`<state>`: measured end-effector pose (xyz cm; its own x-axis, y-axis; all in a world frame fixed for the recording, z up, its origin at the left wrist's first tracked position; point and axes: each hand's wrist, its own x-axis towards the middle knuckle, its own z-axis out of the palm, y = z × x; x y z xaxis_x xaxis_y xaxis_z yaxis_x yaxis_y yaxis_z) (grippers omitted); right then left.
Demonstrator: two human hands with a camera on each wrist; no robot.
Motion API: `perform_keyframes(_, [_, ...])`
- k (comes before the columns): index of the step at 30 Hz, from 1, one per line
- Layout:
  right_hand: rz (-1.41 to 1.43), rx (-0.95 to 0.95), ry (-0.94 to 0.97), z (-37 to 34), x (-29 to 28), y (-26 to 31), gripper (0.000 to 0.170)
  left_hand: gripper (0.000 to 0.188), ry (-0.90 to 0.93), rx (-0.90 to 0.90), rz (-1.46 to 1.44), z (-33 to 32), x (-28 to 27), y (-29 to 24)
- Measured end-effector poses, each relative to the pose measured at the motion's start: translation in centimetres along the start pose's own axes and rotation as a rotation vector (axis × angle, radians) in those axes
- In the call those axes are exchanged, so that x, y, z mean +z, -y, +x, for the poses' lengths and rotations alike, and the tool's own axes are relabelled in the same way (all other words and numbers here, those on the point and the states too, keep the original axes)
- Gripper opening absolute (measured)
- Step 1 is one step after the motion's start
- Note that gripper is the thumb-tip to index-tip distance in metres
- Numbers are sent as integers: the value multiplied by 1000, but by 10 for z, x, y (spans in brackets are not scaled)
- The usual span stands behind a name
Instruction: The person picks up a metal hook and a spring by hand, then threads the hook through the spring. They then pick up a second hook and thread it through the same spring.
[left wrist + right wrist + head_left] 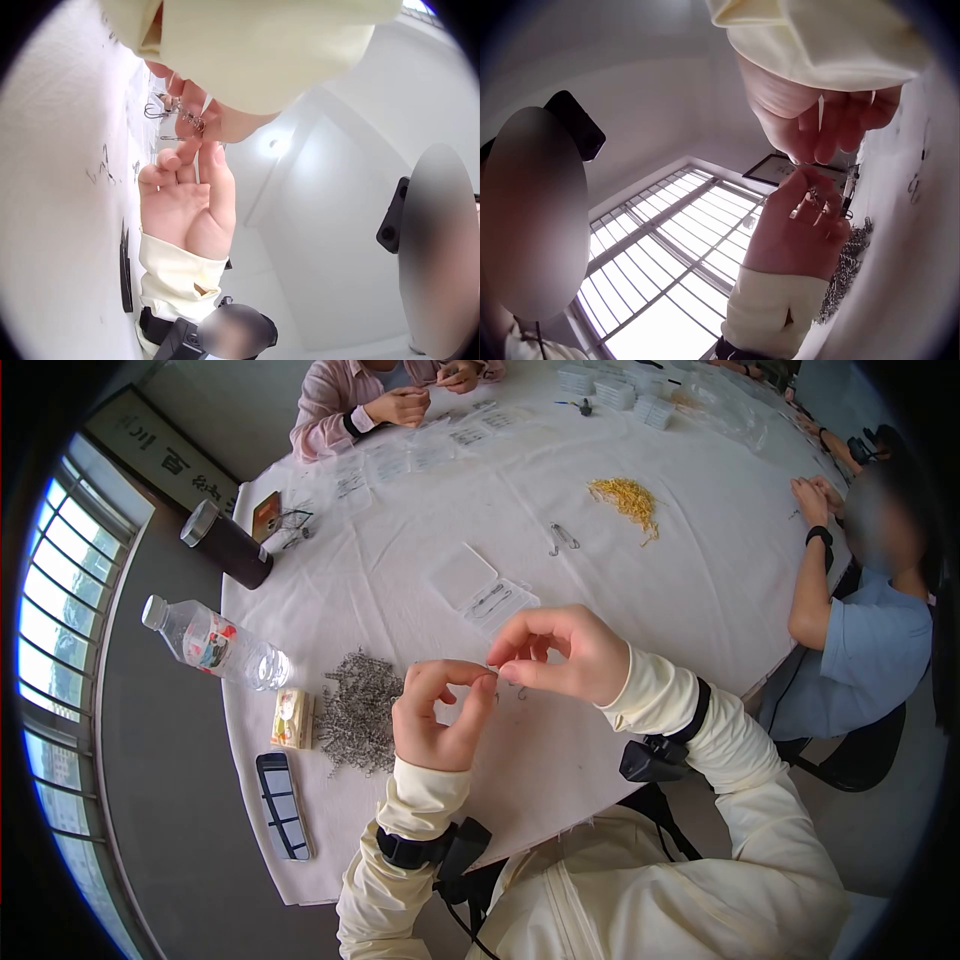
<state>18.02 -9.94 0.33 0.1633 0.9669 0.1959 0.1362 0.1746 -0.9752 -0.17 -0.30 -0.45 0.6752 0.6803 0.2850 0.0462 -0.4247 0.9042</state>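
Both hands meet fingertip to fingertip over the near part of the table. My left hand (pixel 435 715) pinches a small coiled metal wire piece with a fish hook (pixel 154 112) between thumb and forefinger; the hook sticks out past the fingers in the left wrist view. The right hand (pixel 575 655) has its thumb and forefinger pinched at the end of the same piece, its other fingers curled. Beside the left hand lies a heap of coiled wire pieces (pixel 358 710). Beyond the hands, an open clear plastic box (pixel 495 605) contains a few hooks.
A water bottle (pixel 220 645), a tissue pack (pixel 291 718), a dark phone-like object (pixel 284 805) and a dark thermos (pixel 228 545) line the left side. Farther off lie loose hooks (pixel 563 538), a yellow heap (pixel 628 505) and stacked clear boxes (pixel 612 392). Other people sit around the table.
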Motion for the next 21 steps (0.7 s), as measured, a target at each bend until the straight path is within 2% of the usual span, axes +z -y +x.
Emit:
perform_keyframes(2, [-155,-38,25,-1,1,5,14,7,1,2,-12,1,-1,0])
perform_keyframes(11, [-313,-224,-79,0,5,2,8,6,-10,92,176,2,-1,-5])
perform_keyframes(21, [-337,-243,-112,1,9,1,12,6,-23,93,156,1,2,-7])
